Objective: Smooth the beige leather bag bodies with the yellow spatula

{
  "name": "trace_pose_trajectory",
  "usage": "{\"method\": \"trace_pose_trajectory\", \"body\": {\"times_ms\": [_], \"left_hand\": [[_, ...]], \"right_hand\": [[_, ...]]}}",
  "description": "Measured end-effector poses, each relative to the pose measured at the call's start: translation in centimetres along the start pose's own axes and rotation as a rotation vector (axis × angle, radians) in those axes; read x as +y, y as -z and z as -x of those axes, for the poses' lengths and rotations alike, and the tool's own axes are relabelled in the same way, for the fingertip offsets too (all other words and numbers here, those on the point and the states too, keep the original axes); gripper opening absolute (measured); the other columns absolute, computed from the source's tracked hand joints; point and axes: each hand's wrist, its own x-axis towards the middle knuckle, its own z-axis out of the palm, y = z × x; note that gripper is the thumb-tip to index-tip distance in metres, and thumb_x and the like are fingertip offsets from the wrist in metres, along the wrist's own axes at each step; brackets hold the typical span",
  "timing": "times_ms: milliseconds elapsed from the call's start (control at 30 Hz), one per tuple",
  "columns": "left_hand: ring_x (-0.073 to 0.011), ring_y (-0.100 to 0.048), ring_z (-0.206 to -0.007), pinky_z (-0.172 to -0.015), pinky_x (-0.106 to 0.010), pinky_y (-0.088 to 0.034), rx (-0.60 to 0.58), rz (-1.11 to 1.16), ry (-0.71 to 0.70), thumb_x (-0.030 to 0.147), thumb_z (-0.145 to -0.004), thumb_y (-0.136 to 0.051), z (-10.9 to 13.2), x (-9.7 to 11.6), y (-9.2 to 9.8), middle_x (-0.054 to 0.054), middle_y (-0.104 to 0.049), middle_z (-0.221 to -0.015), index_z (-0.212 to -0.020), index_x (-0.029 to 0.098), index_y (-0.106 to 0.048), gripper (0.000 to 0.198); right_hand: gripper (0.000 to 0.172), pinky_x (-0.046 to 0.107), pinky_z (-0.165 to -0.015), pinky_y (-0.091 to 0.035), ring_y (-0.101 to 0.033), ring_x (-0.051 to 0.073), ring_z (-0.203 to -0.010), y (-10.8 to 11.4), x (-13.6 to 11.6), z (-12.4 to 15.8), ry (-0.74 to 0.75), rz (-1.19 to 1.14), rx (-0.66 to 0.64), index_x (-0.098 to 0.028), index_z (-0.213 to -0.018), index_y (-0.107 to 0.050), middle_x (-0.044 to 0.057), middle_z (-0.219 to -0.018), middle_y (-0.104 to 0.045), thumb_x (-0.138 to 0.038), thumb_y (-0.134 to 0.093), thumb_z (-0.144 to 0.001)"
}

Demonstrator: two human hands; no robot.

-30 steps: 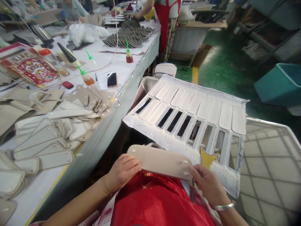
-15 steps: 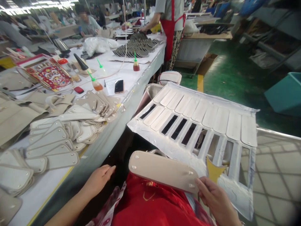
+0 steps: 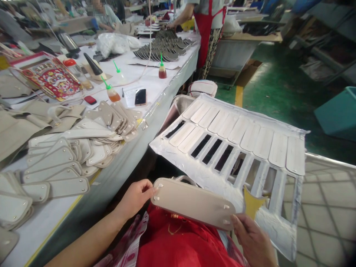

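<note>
A beige leather bag base panel with rounded ends and small pale studs near its corners is held across my lap. My left hand pinches its left end, close to the upper stud. At the other end, my right hand grips the lower right corner between thumb and fingers. A curved handle-like strip shows behind the panel's top edge. Just beyond lies a white slotted board with pale oblong pieces in many slots, while other slots are unfilled. A yellow shape lies on its near edge.
On the table at left lie stacks of similar panels, glue bottles, a phone and a red calendar-like stand. A person in a red apron stands farther back. A teal bin is at right.
My left hand has moved up and right and now grips the panel's left end. My right hand keeps its hold, and the panel has barely moved.
</note>
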Motion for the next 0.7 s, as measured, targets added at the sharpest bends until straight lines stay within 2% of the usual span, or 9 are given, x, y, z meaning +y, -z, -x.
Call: {"method": "trace_pose_trajectory", "body": {"times_ms": [200,367,433,633,700], "left_hand": [[-0.0118,-0.045,-0.058,-0.054,-0.021,-0.035,0.036,-0.025,0.029,0.051,-0.078,-0.052,-0.1,-0.2,-0.4,0.003,-0.052,-0.059,-0.064,0.017,-0.052,0.037],[-0.0072,-0.036,-0.046,-0.044,-0.018,-0.026,-0.008,0.327,0.148,0.05,-0.076,-0.056,0.5,-0.2,-1.0,0.005,-0.046,-0.055,-0.066,0.017,-0.049,0.035],[-0.0068,-0.036,-0.046,-0.044,-0.018,-0.027,-0.015,0.417,0.157,0.049,-0.075,-0.057,0.5,-0.2,-1.0,0.006,-0.046,-0.055,-0.067,0.017,-0.048,0.034],[-0.0103,-0.046,-0.055,-0.05,-0.018,-0.037,0.045,0.114,0.109,0.049,-0.076,-0.056,-0.1,0.4,-0.9,0.002,-0.054,-0.06,-0.067,0.016,-0.055,0.035],[-0.0103,-0.046,-0.053,-0.048,-0.018,-0.036,0.057,0.057,0.125,0.05,-0.076,-0.056,0.1,0.4,-1.1,0.002,-0.054,-0.058,-0.066,0.016,-0.055,0.035]], "right_hand": [[0.044,0.023,-0.04,-0.031,-0.037,0.011,-0.041,0.9,-1.7,-0.6,-0.065,-0.088,-0.102,-0.019,-0.061,-0.052,-0.003,-0.044,-0.043,-0.059,-0.044,-0.076],[0.044,0.021,-0.038,-0.026,-0.031,0.008,-0.04,1.1,-1.5,-0.6,-0.178,-0.355,-0.193,-0.018,-0.062,-0.048,-0.004,-0.047,-0.04,-0.061,-0.047,-0.074],[0.043,0.021,-0.038,-0.026,-0.03,0.008,-0.041,1.1,-1.3,-0.6,-0.175,-0.415,-0.208,-0.018,-0.064,-0.048,-0.004,-0.047,-0.039,-0.06,-0.048,-0.074],[0.04,0.022,-0.041,-0.029,-0.035,0.009,-0.044,1.3,-1.2,-1.1,-0.088,-0.257,-0.162,-0.018,-0.06,-0.049,-0.003,-0.047,-0.042,-0.054,-0.047,-0.076],[0.037,0.021,-0.042,-0.029,-0.035,0.009,-0.044,1.4,-1.3,-1.3,-0.088,-0.217,-0.163,-0.018,-0.059,-0.049,-0.003,-0.046,-0.042,-0.05,-0.048,-0.077]]}}
